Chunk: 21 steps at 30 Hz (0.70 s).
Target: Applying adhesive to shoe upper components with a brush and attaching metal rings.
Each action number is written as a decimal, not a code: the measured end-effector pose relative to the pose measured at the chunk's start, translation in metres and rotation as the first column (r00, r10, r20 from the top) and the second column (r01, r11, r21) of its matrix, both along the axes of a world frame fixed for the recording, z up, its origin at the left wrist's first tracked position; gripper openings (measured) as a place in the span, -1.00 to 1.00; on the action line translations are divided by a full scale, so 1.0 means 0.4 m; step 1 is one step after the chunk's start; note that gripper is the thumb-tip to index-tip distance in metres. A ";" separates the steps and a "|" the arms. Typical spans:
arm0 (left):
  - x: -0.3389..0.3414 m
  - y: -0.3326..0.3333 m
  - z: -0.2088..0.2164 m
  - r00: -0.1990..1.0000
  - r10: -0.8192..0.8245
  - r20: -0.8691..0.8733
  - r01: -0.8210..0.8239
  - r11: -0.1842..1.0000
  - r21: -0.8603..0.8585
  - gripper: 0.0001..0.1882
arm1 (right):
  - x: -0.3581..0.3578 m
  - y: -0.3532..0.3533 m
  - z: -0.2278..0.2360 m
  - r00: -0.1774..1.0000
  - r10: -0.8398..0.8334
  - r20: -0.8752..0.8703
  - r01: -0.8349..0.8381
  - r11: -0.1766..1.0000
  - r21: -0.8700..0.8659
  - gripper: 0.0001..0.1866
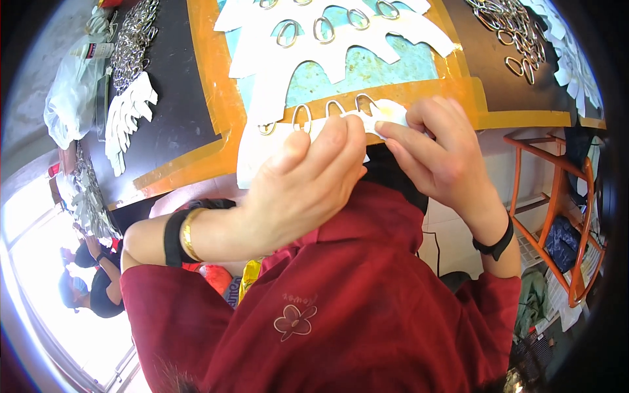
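At the near edge of the table, a white scalloped piece [250, 154] of sheet material, perhaps leather, lies with oval metal rings [294, 120] along its tabs. My left hand [314, 173] is closed over its near edge, its fingertips partly hidden. My right hand [440, 147] pinches the tab at its right end between thumb and forefinger, close beside the left fingertips. Just beyond lie more white scalloped pieces [265, 62], with metal rings [323, 40] resting at their tabs.
Orange tape [209, 85] frames a blue-green work area [321, 88]. Metal rings are heaped at the left [133, 49] and right [514, 39]. White cut pieces [131, 111] and a clear plastic bag [69, 108] are at left. An orange stool [557, 196] stands right; a person [98, 288] is at far left.
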<state>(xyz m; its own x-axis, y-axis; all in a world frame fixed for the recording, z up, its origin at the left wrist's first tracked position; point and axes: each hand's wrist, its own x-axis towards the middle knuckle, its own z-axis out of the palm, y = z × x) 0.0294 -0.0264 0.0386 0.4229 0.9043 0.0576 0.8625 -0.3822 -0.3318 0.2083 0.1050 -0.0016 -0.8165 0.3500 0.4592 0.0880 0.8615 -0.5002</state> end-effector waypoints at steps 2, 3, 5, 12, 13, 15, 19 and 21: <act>0.021 -0.011 -0.011 0.990 0.141 0.022 -0.142 0.989 0.044 -0.52 | 0.001 -0.007 0.000 1.000 -0.013 0.013 0.012 1.000 0.029 -0.80; 0.019 -0.010 -0.015 0.984 0.159 0.086 -0.163 0.986 0.039 -0.52 | -0.001 -0.012 0.000 1.000 -0.013 0.015 0.013 0.999 0.031 -0.80; 0.021 -0.016 -0.023 0.978 0.183 0.097 -0.188 0.981 0.047 -0.52 | -0.008 -0.025 -0.001 0.999 -0.051 -0.013 0.052 0.997 0.054 -0.79; 0.001 -0.024 -0.031 0.948 0.202 0.244 -0.214 0.977 0.021 -0.52 | -0.009 -0.030 0.000 0.998 -0.070 -0.003 0.070 0.997 0.039 -0.80; -0.005 -0.022 -0.033 0.947 0.204 0.246 -0.216 0.976 0.023 -0.52 | -0.008 -0.030 0.000 0.997 -0.073 0.003 0.072 0.997 0.036 -0.80; -0.021 -0.010 -0.035 0.946 0.178 0.272 -0.205 0.976 0.077 -0.54 | -0.007 -0.031 0.003 0.997 -0.070 0.011 0.070 0.997 0.037 -0.81; -0.035 0.018 -0.020 0.928 0.185 0.323 -0.217 0.974 0.065 -0.61 | -0.005 -0.034 0.010 0.996 -0.073 0.054 0.072 0.997 0.026 -0.80; -0.048 0.037 -0.012 0.896 0.163 0.413 -0.185 0.983 0.012 -0.67 | -0.006 -0.034 0.011 0.996 -0.075 0.053 0.074 0.997 0.027 -0.80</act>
